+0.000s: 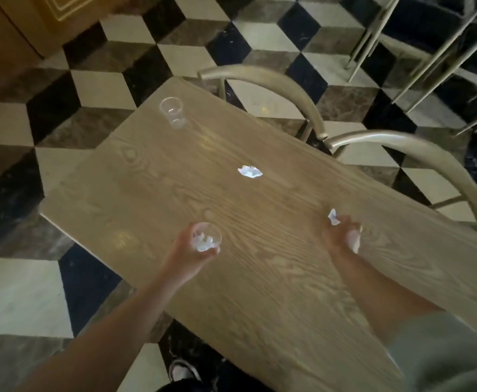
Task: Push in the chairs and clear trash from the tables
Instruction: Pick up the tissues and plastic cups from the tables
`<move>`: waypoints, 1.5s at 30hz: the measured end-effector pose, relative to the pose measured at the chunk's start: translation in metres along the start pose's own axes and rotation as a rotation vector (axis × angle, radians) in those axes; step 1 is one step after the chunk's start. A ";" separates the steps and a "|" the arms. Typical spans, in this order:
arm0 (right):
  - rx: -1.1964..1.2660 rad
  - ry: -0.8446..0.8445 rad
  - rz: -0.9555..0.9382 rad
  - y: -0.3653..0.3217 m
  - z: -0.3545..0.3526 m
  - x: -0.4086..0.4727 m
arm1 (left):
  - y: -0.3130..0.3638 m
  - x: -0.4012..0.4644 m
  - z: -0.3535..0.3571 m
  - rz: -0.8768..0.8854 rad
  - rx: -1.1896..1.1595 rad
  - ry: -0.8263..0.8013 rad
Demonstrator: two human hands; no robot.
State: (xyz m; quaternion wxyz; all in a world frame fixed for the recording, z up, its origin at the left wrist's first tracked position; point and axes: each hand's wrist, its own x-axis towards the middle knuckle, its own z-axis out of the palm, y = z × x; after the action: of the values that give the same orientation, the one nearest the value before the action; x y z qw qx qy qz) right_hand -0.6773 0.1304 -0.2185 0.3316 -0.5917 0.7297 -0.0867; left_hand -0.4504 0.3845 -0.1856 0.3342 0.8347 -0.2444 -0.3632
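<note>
A long wooden table [260, 273] runs diagonally through the view. My left hand [188, 251] grips a clear plastic cup [207, 237] with crumpled white paper inside it, just above the tabletop. My right hand [340, 236] is closed on crumpled white paper [334, 217], with more white paper showing at the palm. Another crumpled paper scrap [250, 171] lies in the middle of the table. A second clear plastic cup [173, 112] stands near the far left corner. Two beige metal chairs [282, 89] [418, 157] sit along the table's far side.
The floor [25, 292] is a black, white and brown cube-pattern tile. A wooden cabinet or door [19, 21] stands at the upper left. More metal chair legs [418, 52] cluster at the upper right. My shoe [183, 370] shows at the table's near edge.
</note>
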 end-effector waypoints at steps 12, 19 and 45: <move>-0.073 -0.020 -0.227 -0.199 0.181 -0.051 | -0.036 0.151 -0.126 0.257 -0.151 -0.062; -0.050 -0.080 -0.282 -0.277 0.251 -0.121 | -0.066 0.212 -0.244 0.286 0.094 -0.098; -0.035 -0.004 -0.616 -0.406 0.235 -0.103 | -0.058 0.228 -0.267 0.243 0.022 -0.053</move>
State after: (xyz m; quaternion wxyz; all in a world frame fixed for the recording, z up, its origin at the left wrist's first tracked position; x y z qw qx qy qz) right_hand -0.2044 0.1726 -0.1485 0.2808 -0.7908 0.5168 -0.1695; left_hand -0.0946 0.3755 -0.1919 0.3602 0.7927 -0.3563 -0.3392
